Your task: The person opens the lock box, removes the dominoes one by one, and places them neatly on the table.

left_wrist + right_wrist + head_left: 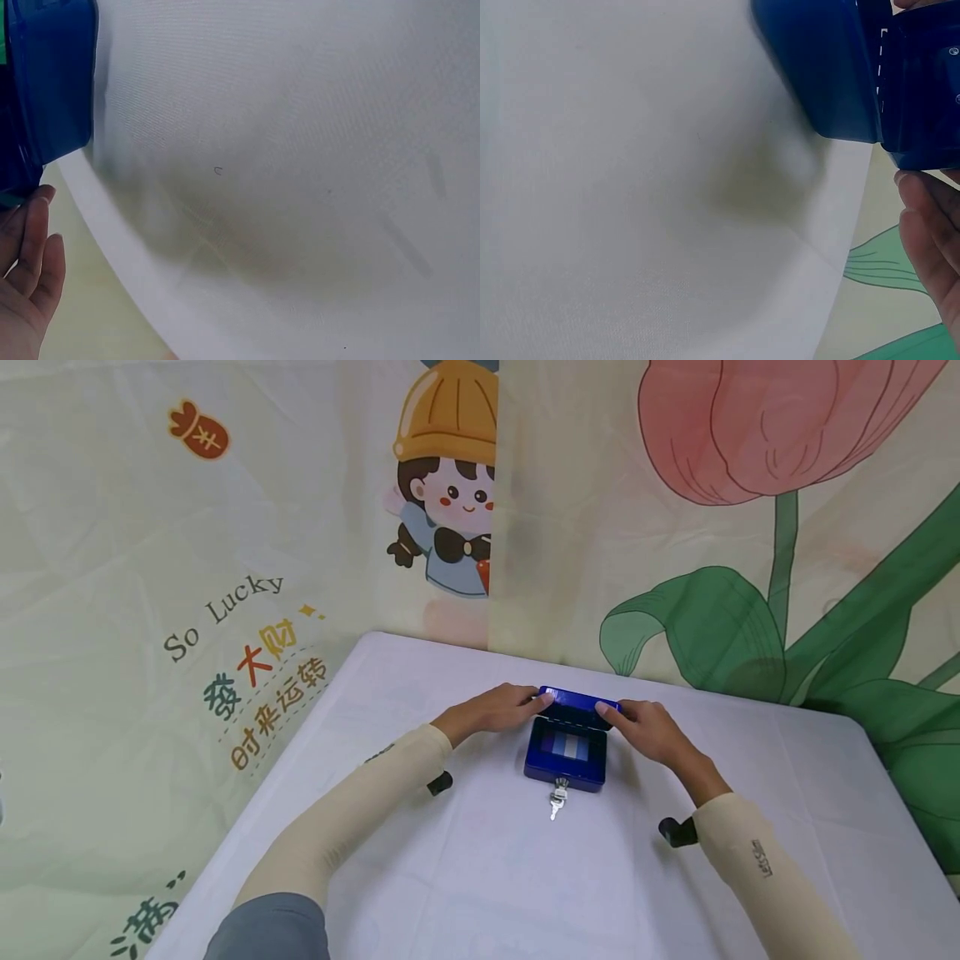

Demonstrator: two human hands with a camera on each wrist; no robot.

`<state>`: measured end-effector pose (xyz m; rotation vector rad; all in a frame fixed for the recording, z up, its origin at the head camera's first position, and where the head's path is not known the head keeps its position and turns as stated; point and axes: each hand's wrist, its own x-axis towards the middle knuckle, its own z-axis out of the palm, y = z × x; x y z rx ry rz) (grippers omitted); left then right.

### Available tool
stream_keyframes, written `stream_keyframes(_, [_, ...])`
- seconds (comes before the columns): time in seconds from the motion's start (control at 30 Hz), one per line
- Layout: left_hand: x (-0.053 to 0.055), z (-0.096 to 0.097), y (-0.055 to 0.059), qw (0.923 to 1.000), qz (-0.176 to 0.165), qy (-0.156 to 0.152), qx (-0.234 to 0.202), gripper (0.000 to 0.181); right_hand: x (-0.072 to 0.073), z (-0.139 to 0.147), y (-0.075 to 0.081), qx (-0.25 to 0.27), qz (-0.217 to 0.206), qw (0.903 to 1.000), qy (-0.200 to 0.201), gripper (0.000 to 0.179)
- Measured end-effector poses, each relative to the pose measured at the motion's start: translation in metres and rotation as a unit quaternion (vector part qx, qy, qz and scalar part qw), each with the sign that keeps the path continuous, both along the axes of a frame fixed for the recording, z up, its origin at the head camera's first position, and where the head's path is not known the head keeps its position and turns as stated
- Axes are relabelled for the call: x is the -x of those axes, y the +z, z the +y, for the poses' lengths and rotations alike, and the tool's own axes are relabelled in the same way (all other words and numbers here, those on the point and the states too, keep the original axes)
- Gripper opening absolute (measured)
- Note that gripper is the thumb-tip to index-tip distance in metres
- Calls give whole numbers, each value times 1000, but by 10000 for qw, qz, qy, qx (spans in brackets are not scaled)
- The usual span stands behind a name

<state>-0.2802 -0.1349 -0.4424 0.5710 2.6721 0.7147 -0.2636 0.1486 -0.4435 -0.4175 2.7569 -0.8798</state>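
A small blue cash box [562,776] stands on the white table with its lid [576,701] raised on the hinge at the back. At the left end of the lid, my left hand [498,707] pinches the edge, thumb on the inner side. My right hand [654,732] grips the opposite end the same way. A bunch of keys [558,797] hangs from the lock at the box's front. Inside lies something banded in purple, blue and white [567,745], too small to identify. Both wrist views show fingertips against the lid's edge.
The table [450,868] has a white cover and rounded far corners. Behind it hangs a printed cloth backdrop [555,543] with a cartoon figure and a large pink flower. Dark wrist-mounted devices [678,832] jut out beneath both forearms.
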Motion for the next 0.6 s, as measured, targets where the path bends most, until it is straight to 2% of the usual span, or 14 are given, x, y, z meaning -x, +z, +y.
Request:
stream_keyframes(0.27, [4,-1,-4,9999,25,4,-142,80,2,2,-5,270,106,9996,5,78])
stream_keyframes(0.6, [7,-1,-9,9995,-32,107,-307,82,1,5,-10,419,64,9991,-51,79])
